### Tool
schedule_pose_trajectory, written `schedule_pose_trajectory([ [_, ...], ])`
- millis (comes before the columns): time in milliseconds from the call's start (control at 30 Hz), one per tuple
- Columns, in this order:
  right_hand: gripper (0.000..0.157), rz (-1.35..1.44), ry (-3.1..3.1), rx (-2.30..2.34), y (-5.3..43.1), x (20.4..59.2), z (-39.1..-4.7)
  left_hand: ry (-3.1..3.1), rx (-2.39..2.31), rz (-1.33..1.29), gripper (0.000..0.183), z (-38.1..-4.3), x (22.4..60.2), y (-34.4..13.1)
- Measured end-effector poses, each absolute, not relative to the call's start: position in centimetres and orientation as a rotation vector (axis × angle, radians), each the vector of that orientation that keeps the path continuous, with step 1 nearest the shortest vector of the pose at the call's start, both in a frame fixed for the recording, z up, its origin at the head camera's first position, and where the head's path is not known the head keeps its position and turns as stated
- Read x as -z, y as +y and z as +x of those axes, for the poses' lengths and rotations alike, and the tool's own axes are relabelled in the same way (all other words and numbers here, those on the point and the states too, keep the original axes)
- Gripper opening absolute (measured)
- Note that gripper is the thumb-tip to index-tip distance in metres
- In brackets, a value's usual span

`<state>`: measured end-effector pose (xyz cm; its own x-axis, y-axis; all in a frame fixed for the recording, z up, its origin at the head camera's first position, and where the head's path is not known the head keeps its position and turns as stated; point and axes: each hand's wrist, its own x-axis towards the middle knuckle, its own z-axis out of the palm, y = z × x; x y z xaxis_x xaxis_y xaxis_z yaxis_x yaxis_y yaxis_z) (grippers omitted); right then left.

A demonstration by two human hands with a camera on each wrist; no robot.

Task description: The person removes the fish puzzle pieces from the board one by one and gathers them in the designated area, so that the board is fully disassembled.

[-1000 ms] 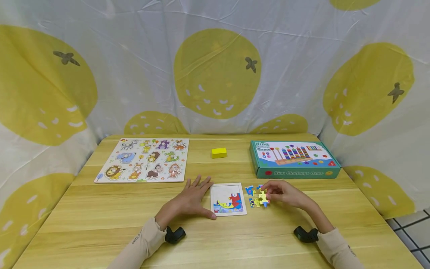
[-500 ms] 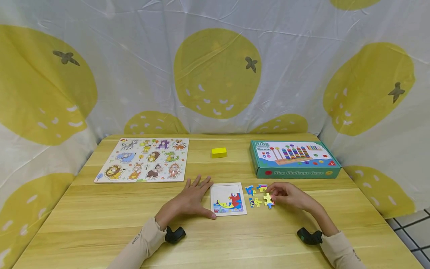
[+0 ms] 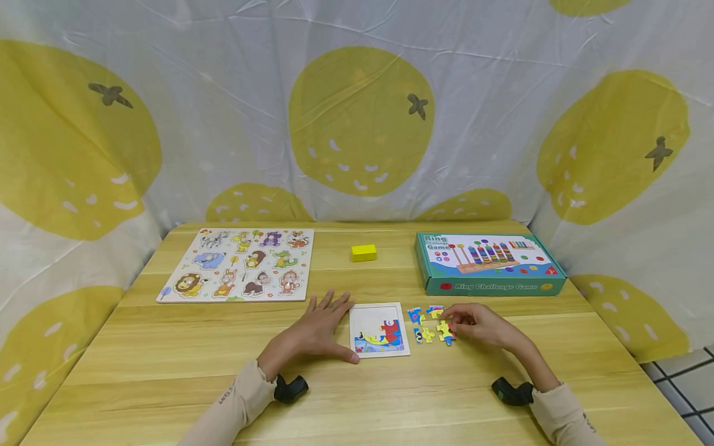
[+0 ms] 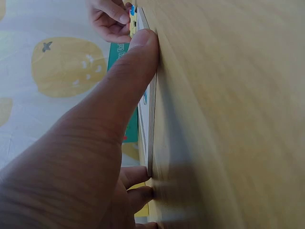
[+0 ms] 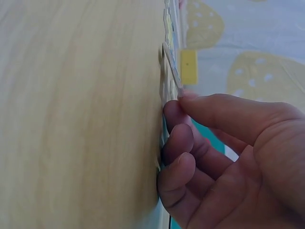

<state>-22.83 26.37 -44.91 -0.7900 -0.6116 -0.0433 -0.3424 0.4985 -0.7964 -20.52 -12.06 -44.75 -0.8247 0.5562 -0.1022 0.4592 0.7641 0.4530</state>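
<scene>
My left hand (image 3: 312,334) lies spread at the left side of a small puzzle tray (image 3: 368,317), thumb near its lower left corner and fingertips at its upper left. The tray's lower part holds joined pieces in red, yellow and blue; its upper left is bare. Between right thumb and fingers, my right hand (image 3: 482,326) pinches a yellow and blue jigsaw piece (image 3: 445,332). The right wrist view shows this piece (image 5: 172,69) edge-on, tilted over the table. Several loose jigsaw pieces (image 3: 425,336) lie just right of the tray, beside the pinched one.
An animal puzzle board (image 3: 237,296) lies at the back left. A yellow block (image 3: 364,253) sits at the back middle. The green Ring Challenge Game box (image 3: 491,288) stands at the back right, beyond my right hand. A patterned curtain (image 3: 474,136) hangs behind the table.
My right hand has shifted a little to the right, drawing the pinched jigsaw piece away from the loose ones, and the piece has turned slightly. My left hand and the tray stay put.
</scene>
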Motion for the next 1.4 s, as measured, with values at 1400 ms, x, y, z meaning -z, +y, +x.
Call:
schedule_pose_trajectory([
  [1400,0.03,-0.904,2.519,1.087,21.5,43.2,-22.7,2.724,-0.594,0.769,0.115,-20.6,44.8,-11.9],
])
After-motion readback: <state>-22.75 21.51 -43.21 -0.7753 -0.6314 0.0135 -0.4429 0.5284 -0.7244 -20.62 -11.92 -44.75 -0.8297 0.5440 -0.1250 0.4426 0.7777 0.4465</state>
